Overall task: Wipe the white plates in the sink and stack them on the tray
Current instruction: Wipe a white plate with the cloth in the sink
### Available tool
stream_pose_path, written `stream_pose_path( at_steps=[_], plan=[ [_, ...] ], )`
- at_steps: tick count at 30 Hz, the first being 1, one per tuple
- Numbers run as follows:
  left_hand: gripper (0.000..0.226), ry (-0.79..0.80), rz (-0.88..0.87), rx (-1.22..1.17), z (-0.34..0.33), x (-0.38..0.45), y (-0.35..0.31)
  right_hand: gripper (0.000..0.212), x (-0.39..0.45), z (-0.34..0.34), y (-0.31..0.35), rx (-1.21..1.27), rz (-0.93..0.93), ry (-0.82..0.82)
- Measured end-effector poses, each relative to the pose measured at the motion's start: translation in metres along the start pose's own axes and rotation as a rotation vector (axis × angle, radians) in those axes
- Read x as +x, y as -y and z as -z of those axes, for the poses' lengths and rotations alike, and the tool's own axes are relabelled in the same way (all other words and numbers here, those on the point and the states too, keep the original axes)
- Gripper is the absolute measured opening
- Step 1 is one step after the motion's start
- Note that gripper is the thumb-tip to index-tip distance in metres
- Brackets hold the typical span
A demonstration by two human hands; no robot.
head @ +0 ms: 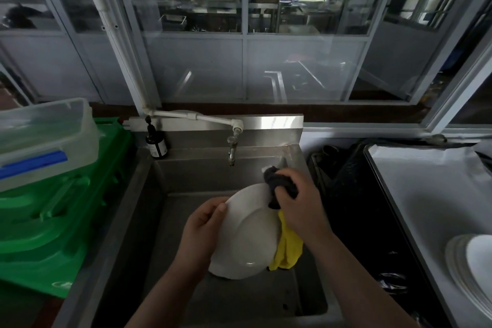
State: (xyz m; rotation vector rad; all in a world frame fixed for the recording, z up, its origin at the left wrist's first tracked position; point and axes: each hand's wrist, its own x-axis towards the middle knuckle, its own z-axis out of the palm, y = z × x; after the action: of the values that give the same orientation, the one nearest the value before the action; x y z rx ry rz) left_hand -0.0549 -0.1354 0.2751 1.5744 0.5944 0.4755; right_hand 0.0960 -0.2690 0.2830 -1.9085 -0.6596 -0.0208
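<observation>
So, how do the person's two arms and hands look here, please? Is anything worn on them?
Both arms are bare up to the frame edge: no sleeve shows. The left hand and the right hand carry no glove, ring, watch or bracelet that I can see. The nails look short and plain, though the picture is slightly soft.

Both forearms reaching forward over the basin. Left hand curled around a rim, thumb on top, fingers hidden beneath. Right hand higher and farther forward, fingers curled into a tight bunched grip, knuckles up.
</observation>
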Motion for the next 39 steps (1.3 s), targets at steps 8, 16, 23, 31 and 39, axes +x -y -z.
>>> stream_pose_path(
  at_steps=[8, 16, 23, 31, 39],
  plan=[
    [0.024, -0.015, 0.046, -0.141, 0.0, 0.0, 0.001, 0.01, -0.016, 0.0, -0.039, 0.111, -0.477, -0.129],
    [0.023, 0.001, 0.133, -0.275, -0.007, 0.002, 0.004, 0.031, -0.025, -0.012, -0.015, 0.037, -0.252, -0.082],
    [0.026, -0.01, 0.186, -0.404, -0.01, 0.005, -0.001, 0.03, -0.034, -0.034, 0.015, -0.042, 0.051, 0.004],
    [0.025, -0.001, 0.215, -0.504, -0.005, 0.009, -0.007, 0.028, -0.052, -0.052, 0.033, -0.12, 0.235, 0.157],
    [0.025, -0.059, 0.245, -0.493, -0.006, 0.008, 0.003, 0.031, -0.062, -0.055, 0.025, -0.217, 0.311, 0.286]
  ],
)
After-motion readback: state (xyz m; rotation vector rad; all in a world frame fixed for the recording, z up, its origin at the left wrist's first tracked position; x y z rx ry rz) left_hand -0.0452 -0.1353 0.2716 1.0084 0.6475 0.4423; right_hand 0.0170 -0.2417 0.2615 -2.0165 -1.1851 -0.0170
